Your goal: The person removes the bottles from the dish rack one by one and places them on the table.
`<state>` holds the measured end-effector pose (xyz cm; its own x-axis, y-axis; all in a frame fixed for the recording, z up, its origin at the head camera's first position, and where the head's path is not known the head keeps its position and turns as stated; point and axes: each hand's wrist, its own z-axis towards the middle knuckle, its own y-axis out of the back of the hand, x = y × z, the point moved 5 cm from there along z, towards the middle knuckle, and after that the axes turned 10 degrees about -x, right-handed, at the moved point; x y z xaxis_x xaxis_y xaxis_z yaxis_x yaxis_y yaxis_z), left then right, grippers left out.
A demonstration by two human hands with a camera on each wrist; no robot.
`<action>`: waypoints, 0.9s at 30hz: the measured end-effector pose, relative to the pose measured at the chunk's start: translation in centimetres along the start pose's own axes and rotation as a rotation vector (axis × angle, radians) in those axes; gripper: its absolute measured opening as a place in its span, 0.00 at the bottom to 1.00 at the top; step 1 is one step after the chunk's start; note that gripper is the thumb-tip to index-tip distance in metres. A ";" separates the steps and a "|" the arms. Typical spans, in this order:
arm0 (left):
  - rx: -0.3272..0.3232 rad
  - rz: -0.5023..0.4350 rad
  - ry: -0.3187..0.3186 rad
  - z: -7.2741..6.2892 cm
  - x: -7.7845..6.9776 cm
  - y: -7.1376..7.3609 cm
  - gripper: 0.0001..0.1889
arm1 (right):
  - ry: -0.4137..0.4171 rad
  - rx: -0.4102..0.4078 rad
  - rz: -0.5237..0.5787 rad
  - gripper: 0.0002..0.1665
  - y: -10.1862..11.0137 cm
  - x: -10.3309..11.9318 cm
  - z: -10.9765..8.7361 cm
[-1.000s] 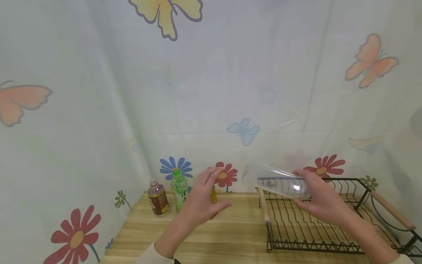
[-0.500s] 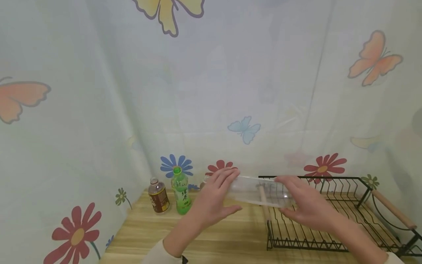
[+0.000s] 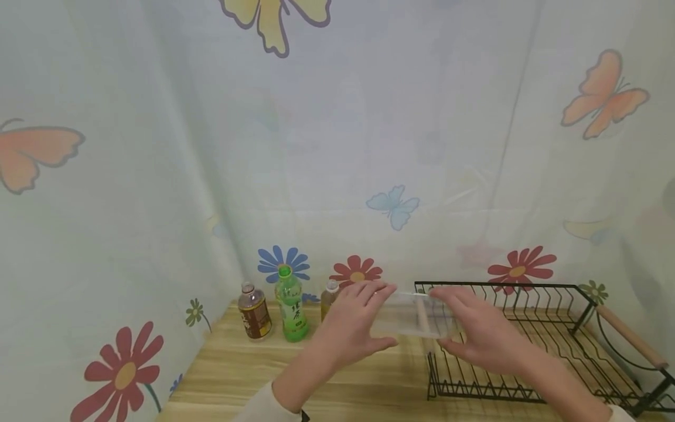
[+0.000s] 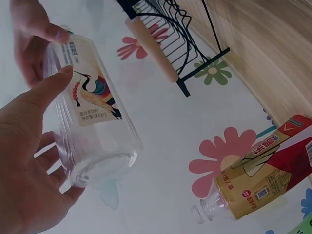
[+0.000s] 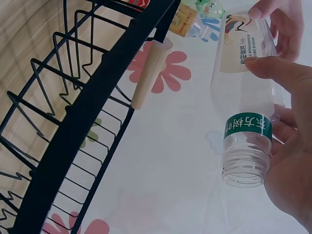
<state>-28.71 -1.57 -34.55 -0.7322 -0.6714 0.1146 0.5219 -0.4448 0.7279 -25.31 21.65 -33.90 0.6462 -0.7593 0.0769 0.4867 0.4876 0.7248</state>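
Note:
A clear plastic bottle (image 3: 412, 316) lies sideways in the air between the two hands, over the left end of the rack. My left hand (image 3: 349, 329) grips its base end, thumb on the picture label (image 4: 92, 90) and fingers behind. With my right hand (image 3: 482, 331) I hold it toward the neck, thumb at the label's edge. The uncapped mouth (image 5: 245, 170) and a green band (image 5: 247, 124) show in the right wrist view. Parts of the far fingers are hidden behind the bottle.
A black wire dish rack (image 3: 498, 285) with wooden handles stands on the wooden table (image 3: 221, 369) at the right. At the back left are a brown-labelled bottle (image 3: 255, 316), a green tea bottle (image 3: 292, 310) and a gold-and-red-labelled bottle (image 4: 268, 170). A printed curtain (image 3: 337, 129) hangs behind.
My right hand has brought the bottle leftward and lower. My left hand has moved right and taken hold of its base end.

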 end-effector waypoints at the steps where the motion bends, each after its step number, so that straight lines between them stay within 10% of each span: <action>1: 0.002 -0.001 0.005 0.0 -0.1 -0.1 0.52 | 0.003 0.003 0.001 0.53 -0.1 0.1 -0.1; 27: 0.002 -0.034 0.041 0.5 -1.3 -2.4 0.46 | 0.099 0.027 -0.124 0.53 -0.5 1.7 0.2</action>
<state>-29.21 0.62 -36.08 -0.7308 -0.6798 0.0616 0.4961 -0.4670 0.7320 -24.62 20.01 -34.01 0.6373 -0.7663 -0.0813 0.5512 0.3796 0.7431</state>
